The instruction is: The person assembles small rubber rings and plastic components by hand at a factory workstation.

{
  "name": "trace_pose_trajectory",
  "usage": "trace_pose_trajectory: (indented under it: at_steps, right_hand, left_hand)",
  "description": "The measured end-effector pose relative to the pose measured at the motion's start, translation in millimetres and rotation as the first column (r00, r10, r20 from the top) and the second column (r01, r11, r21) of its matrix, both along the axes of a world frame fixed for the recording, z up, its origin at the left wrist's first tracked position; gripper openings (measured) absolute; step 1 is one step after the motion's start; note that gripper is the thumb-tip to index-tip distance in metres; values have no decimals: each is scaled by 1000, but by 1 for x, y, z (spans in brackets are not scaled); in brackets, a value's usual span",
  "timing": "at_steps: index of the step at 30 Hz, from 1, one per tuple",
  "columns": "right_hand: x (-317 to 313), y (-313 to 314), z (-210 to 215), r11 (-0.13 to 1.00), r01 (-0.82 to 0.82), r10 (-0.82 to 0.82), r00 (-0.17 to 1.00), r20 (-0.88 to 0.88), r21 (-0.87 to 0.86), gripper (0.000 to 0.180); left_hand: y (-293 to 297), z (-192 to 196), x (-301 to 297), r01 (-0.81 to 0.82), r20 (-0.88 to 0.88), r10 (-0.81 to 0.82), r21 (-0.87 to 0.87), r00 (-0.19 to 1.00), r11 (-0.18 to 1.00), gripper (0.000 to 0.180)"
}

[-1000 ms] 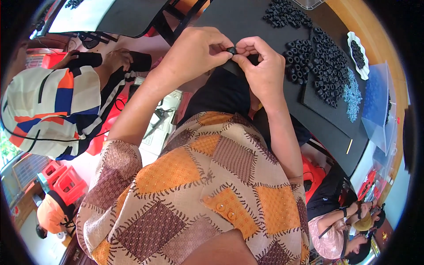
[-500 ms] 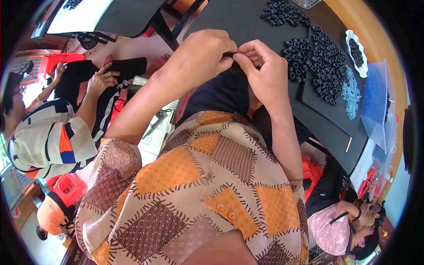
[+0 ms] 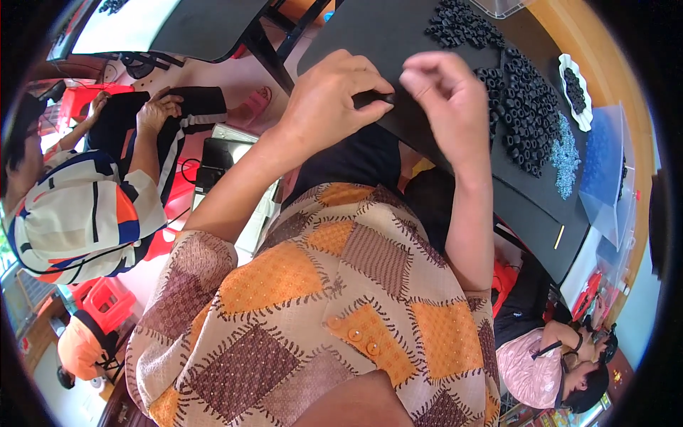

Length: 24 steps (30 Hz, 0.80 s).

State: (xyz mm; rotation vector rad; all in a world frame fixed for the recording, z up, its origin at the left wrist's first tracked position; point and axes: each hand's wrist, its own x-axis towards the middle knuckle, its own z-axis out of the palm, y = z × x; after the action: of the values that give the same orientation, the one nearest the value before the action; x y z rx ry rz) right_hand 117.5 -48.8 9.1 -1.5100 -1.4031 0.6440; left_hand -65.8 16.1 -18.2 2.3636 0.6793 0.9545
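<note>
My left hand is raised over the near edge of the black-topped table. Its thumb and fingertips pinch a small black piece, mostly hidden by the fingers. To its right, my right hand hangs in the air, apart from the left and a little blurred. Thumb and forefinger are curled close together there, and I cannot make out anything between them. Just beyond the right hand lies a broad pile of short black tube-like pieces. Smaller black pieces form another heap farther back.
Clear bluish beads lie beside the large pile. A white scalloped dish holds small dark pieces. Near it stand a translucent blue bin and a thin yellowish stick. Other people sit at left and lower right.
My hands were together at the black piece and are now apart. The right has moved right, away from the left, which keeps hold of the piece.
</note>
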Motion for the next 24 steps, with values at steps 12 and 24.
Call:
trace_pose_trajectory:
  at_steps: [12, 24]
  right_hand:
    - [-53, 55, 40, 879, -19, -72, 982, 172, 476, 28]
    - [-37, 70, 24, 795, 62, -199, 966, 164, 603, 54]
  left_hand:
    - [1, -3, -2, -27, 26, 29, -67, 999, 997, 19]
    - [3, -5, 0, -39, -26, 38, -38, 999, 999, 18]
